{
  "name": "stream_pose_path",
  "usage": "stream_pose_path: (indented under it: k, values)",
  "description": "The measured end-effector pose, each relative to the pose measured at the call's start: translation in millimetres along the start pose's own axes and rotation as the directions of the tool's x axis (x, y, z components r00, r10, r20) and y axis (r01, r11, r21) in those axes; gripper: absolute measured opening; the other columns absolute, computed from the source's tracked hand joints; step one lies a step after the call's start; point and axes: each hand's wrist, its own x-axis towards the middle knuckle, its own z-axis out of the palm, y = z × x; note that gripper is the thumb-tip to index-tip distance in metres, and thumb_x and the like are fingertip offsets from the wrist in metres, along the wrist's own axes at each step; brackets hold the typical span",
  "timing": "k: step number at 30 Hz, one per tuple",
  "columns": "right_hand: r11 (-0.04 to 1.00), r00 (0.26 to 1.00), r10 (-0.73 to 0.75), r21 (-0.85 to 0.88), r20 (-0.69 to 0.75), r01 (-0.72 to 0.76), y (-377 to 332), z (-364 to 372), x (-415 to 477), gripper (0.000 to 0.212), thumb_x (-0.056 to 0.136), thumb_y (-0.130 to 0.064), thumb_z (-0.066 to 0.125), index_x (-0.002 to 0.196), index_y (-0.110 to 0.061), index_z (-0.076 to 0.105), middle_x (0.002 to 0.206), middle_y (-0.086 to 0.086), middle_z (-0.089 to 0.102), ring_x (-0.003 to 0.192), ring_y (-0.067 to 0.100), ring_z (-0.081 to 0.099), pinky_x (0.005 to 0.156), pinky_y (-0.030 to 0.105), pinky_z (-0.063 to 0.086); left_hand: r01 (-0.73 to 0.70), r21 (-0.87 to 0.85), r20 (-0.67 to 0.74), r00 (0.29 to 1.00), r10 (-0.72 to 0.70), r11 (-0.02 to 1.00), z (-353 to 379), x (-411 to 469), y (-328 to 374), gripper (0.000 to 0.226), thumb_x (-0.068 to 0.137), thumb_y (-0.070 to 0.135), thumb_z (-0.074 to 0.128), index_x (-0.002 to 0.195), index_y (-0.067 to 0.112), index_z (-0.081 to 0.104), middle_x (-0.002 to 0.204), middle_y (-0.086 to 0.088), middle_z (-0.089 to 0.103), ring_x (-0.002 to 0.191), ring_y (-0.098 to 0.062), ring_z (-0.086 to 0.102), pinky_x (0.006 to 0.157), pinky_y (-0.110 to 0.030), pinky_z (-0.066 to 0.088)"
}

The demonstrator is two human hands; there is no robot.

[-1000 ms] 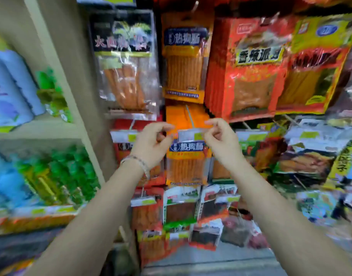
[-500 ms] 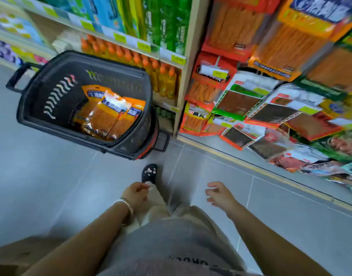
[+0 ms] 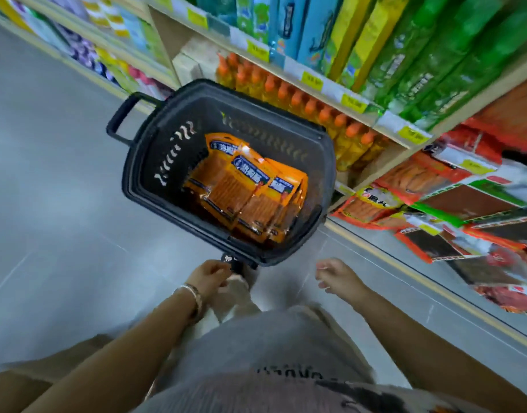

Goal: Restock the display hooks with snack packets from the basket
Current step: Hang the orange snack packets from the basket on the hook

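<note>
Looking down from the head cam, the black plastic shopping basket (image 3: 326,162) sat on the grey tiled floor (image 3: 53,204) just ahead of the person, w/ a stack of orange, glossy snack packets (image 3: 241,192) lying flat inside, overlapping, blue label ends toward the far side. Prob. parked there so it was within reach of the hanging red and orange packets on the display (image 3: 447,204) at right. Left hand (image 3: 210,275), bracelet at the wrist, hung near the basket's near rim, fingers curled loosely, gripping nothing. Right hand (image 3: 335,275) was spread a little, empty, just short of the rim; both looked set to reach in. Hooks themselves couldn't be made out, display was blurred and cut off at the frame edge. Packet count unclear; lower ones hidden.
</note>
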Motion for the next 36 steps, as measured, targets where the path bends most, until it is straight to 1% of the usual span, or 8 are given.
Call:
stream_pose_path:
  k: [6,12,16,18,26,31,34,36]
  values:
    - [0.989,1.000,-0.013,0.147,-0.015,0.016,-107,23,64,0.014,0.097,-0.018,0.048,0.111,-0.018,0.051,0.091,0.000,0.060,0.070,0.011,0.057,0.062,0.021,0.046,-0.091,-0.001,0.035,0.995,0.091,0.996,-78,58,60,0.015,0.096,0.010,0.046,0.104,0.014,0.059,0.092,-0.004,0.062,0.074,-0.010,0.059,0.063,-0.023,0.045]
    - [0.960,0.986,0.163,0.232,-0.020,-0.154,-139,49,135,0.017,0.095,-0.020,0.051,0.112,-0.019,0.052,0.094,0.004,0.061,0.070,0.012,0.058,0.063,0.023,0.046,-0.066,-0.072,0.029,0.997,0.068,0.995,-104,124,104,0.014,0.097,0.017,0.044,0.102,0.016,0.058,0.097,-0.002,0.063,0.076,-0.010,0.062,0.067,-0.021,0.048]
    - [0.912,0.959,0.280,0.326,-0.046,-0.251,-128,63,194,0.034,0.093,-0.018,0.055,0.125,-0.013,0.047,0.114,0.012,0.059,0.099,0.023,0.060,0.084,0.035,0.050,-0.005,-0.089,0.033,0.999,0.008,0.996,-97,173,114,0.017,0.094,0.017,0.051,0.108,0.009,0.058,0.114,-0.016,0.063,0.100,-0.028,0.062,0.094,-0.042,0.047]
    - [0.868,0.932,0.353,0.402,-0.083,-0.293,-122,70,221,0.031,0.091,-0.013,0.055,0.122,-0.011,0.051,0.117,0.015,0.059,0.102,0.025,0.058,0.090,0.039,0.048,0.035,-0.068,0.047,0.998,-0.032,0.997,-89,192,110,0.011,0.093,0.020,0.051,0.102,0.019,0.059,0.113,-0.010,0.064,0.101,-0.022,0.062,0.099,-0.042,0.044]
    - [0.610,0.816,0.564,0.730,-0.127,-0.308,-105,91,288,0.034,0.090,-0.012,0.059,0.124,-0.015,0.054,0.090,0.002,0.063,0.073,0.016,0.060,0.053,0.025,0.049,0.146,-0.009,0.017,0.989,-0.146,0.989,-76,240,88,0.017,0.095,0.024,0.050,0.107,0.020,0.060,0.122,-0.004,0.060,0.116,-0.022,0.054,0.106,-0.040,0.038]
    - [0.836,0.854,0.405,0.510,-0.326,-0.202,-105,93,273,0.022,0.090,-0.029,0.062,0.108,-0.016,0.062,0.102,0.005,0.066,0.079,0.016,0.057,0.068,0.022,0.043,0.132,-0.034,0.000,0.991,-0.132,0.991,-79,243,86,0.015,0.093,0.027,0.051,0.102,0.023,0.062,0.113,-0.002,0.063,0.107,-0.019,0.059,0.102,-0.042,0.043]
    - [0.910,0.863,0.222,0.415,-0.455,-0.015,-113,89,240,0.014,0.097,-0.025,0.049,0.102,-0.016,0.058,0.093,0.002,0.063,0.080,0.016,0.059,0.059,0.012,0.044,0.069,-0.093,-0.012,0.997,-0.070,0.993,-79,241,86,0.011,0.092,0.025,0.051,0.088,0.028,0.060,0.100,0.003,0.065,0.089,-0.011,0.062,0.095,-0.037,0.048]
    - [0.924,0.841,0.135,0.372,-0.523,0.083,-115,84,218,0.012,0.100,-0.029,0.043,0.099,-0.021,0.051,0.094,0.000,0.062,0.084,0.014,0.059,0.071,0.024,0.047,0.054,-0.114,0.006,0.999,-0.053,0.992,-78,238,88,0.011,0.094,0.023,0.050,0.091,0.025,0.060,0.102,0.001,0.065,0.086,-0.009,0.061,0.093,-0.035,0.049]
